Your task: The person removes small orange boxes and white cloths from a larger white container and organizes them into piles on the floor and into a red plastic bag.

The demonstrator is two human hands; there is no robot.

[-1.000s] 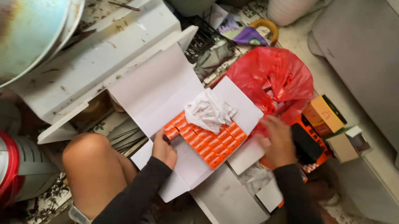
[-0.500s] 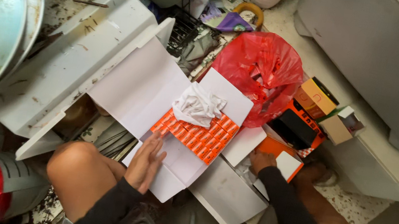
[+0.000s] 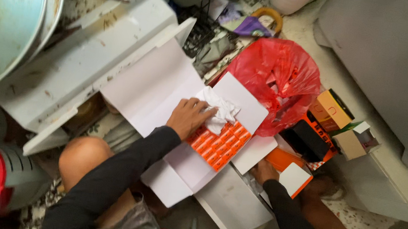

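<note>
left hand grip on white crumpled paper (partly covered), right hand grip can't tell, fingers hidden under boxes

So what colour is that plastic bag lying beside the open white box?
Red. The plastic bag shows clearly in the head view, just right of the open white box.
</note>
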